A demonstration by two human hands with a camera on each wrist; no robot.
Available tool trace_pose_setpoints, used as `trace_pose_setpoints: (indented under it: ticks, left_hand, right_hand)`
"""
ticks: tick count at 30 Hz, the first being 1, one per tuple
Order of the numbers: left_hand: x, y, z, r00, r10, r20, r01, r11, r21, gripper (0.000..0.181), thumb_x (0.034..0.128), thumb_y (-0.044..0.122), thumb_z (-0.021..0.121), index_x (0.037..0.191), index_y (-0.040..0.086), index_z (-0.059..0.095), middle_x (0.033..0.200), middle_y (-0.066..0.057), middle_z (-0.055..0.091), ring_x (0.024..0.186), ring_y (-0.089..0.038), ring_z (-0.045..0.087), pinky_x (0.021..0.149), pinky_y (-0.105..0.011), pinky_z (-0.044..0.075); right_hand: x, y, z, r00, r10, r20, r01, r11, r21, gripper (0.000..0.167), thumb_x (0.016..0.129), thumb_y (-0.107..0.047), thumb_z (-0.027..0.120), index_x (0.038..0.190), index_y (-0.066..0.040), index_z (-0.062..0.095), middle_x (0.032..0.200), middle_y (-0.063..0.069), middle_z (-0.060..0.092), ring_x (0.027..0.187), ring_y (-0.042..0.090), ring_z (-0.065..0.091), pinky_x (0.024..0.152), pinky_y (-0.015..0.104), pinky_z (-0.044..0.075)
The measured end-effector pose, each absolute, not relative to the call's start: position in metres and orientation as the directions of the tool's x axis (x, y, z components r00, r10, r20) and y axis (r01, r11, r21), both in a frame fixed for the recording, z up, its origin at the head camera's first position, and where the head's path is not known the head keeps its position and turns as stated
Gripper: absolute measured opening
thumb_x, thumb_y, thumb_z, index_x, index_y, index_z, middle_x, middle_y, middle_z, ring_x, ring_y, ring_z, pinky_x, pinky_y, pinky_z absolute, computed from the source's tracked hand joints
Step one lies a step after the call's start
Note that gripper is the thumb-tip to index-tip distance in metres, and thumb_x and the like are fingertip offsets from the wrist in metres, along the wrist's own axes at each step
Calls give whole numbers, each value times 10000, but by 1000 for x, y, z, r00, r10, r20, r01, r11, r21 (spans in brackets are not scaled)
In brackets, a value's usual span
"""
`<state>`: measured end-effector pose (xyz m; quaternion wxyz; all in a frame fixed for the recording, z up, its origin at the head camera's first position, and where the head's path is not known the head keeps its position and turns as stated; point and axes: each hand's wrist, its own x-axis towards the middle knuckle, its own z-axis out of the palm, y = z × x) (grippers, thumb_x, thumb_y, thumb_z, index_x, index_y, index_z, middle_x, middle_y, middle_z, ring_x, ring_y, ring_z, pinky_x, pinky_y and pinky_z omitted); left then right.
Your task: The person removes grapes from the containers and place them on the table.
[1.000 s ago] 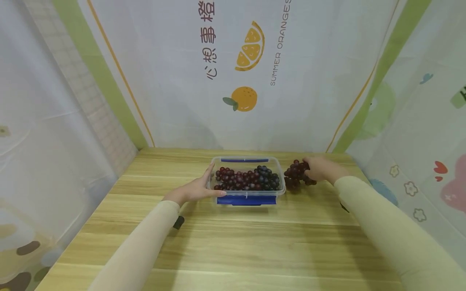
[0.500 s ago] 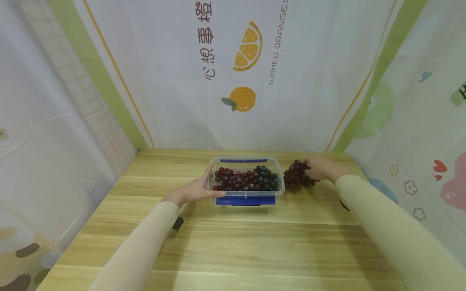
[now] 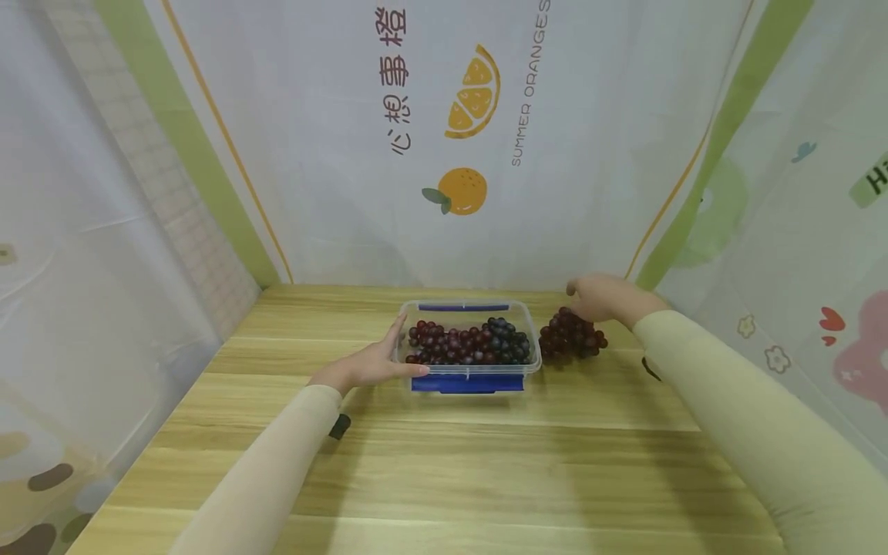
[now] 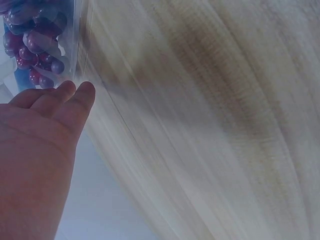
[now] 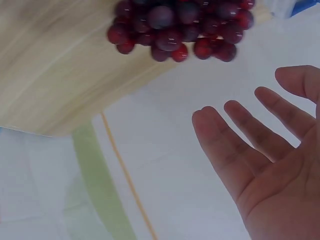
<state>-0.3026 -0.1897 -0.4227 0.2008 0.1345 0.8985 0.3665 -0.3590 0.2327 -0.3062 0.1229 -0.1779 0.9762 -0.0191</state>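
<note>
A clear box with blue clips holds dark red and blackish grapes. The left hand rests against the box's left side, thumb along the front rim and fingers spread; in the left wrist view its fingertips touch the box wall. Just right of the box a dark red grape bunch lies on the table. The right hand is above and behind that bunch. In the right wrist view the right hand has its fingers apart and holds nothing, with a gap to the bunch.
The wooden table reaches back to a white curtain printed with oranges and lettering. More printed curtains hang at the left and right sides, close to the table's edges.
The right hand has let go of the grape bunch and lifted up and slightly back, while the bunch stays on the table beside the box. The left hand has kept its place.
</note>
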Motion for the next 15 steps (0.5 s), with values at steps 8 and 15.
trace_pose_setpoints:
  ticks: [8, 15]
  left_hand:
    - [-304, -189, -424, -881, 391, -266, 83, 681, 727, 1312, 876, 731, 737, 1633, 443, -295, 1812, -156, 8, 1630, -506, 174, 1285, -721, 211]
    - [-304, -188, -425, -881, 394, -260, 90, 682, 726, 1306, 880, 728, 736, 1636, 444, -289, 1811, -158, 5, 1625, -511, 187, 1281, -723, 222]
  right_hand:
    - [-355, 206, -289, -892, -379, -247, -378, 924, -54, 498, 1082, -183, 501, 1516, 60, 525, 1526, 301, 570, 1415, 506, 543, 1180, 645, 445]
    - [-355, 187, -280, -868, -421, -264, -426, 904, -40, 490, 1060, -175, 501, 1501, 31, 559, 1532, 280, 577, 1425, 485, 542, 1182, 633, 449]
